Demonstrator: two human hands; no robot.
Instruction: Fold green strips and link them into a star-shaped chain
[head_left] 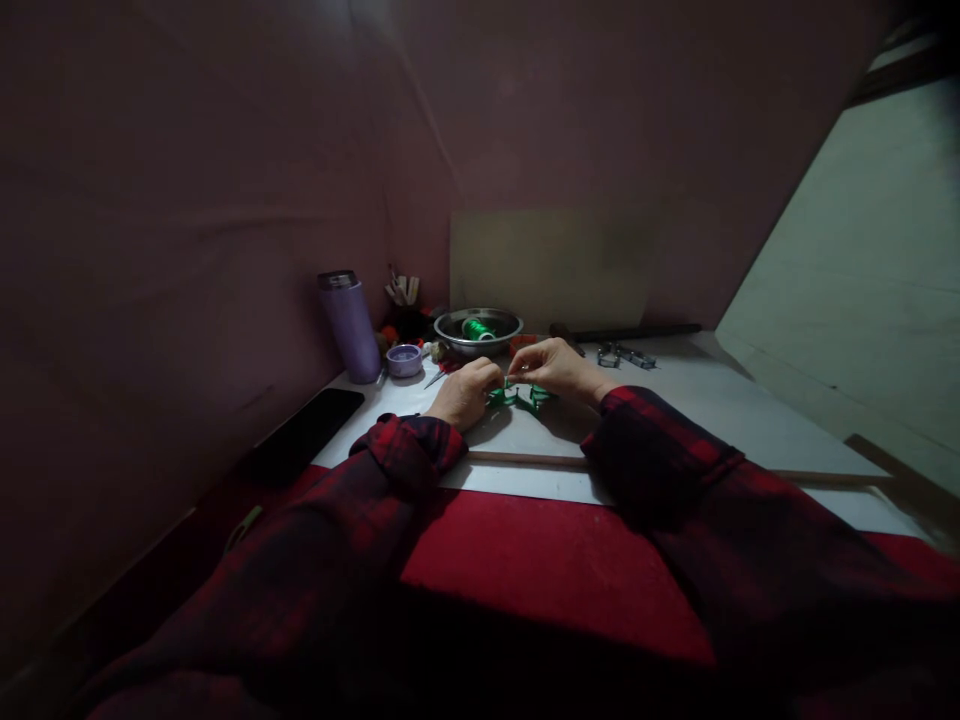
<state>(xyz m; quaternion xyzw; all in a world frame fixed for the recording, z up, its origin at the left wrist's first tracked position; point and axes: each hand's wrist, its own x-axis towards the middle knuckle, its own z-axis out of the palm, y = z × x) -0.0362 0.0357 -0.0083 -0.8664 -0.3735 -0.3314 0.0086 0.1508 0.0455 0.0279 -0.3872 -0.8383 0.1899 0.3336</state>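
My left hand (466, 393) rests low over the white board, its fingers bent and pressed together beside a shiny green piece (527, 402). That piece looks like green thread strung around small upright pins, but its exact kind is too small to tell. From the right, my right hand (561, 370) reaches in with thumb and fingertips pinched above it. The fingertips of both hands come close together there, and what they grip is too fine to make out. A spool of green thread (477, 329) lies in the metal bowl (442, 333) just behind.
The white board (720, 400) lies on red cloth (540, 560). A purple tumbler (351, 325), purple dish (405, 361), scissors (436, 376) and black phone (319, 425) are at left. Behind my right hand lie a hammer (630, 332) and small metal pieces (634, 357). Walls close the left and back.
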